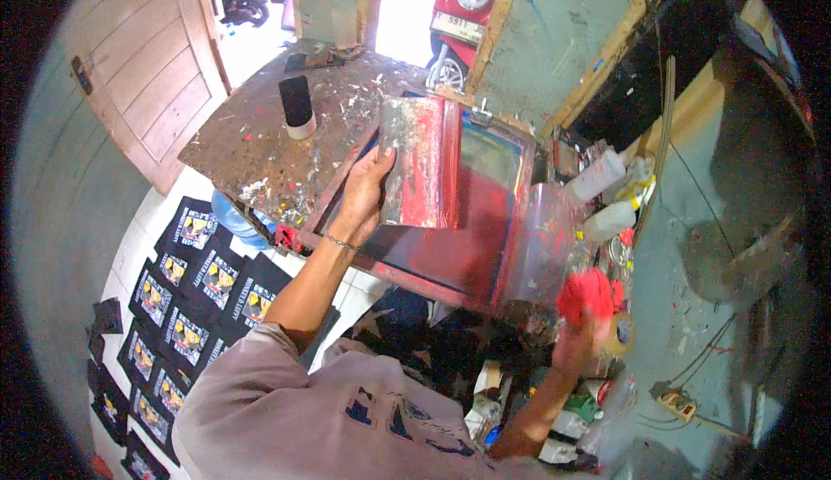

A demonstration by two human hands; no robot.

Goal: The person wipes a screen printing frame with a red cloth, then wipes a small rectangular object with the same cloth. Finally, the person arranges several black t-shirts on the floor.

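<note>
As red paint streaked its face, a flat panel (424,164) stood nearly upright in the fingers of my left hand (365,190), raised over a framed screen (428,264) on the right side of the paint-spattered desk (238,138). My left thumb pressed the panel's left edge; the other fingers were largely hidden. My right hand (582,341), blurred, held a bunched red cloth (593,294) just beyond the screen's near right corner, though I cannot tell how each of its fingers was placed. Reddened across its mesh, the screen reached to the desk's near edge. Toward the desk's far left edge, a black cylinder (296,103) stood on a pale base. Translucent bottles (595,177) leaned among clutter past the screen's right edge, and a roll of tape (621,335) sat beside my right hand. Black printed garments (186,337) covered the tiled floor at left, while a red scooter (472,0) was parked outside the doorway.
</note>
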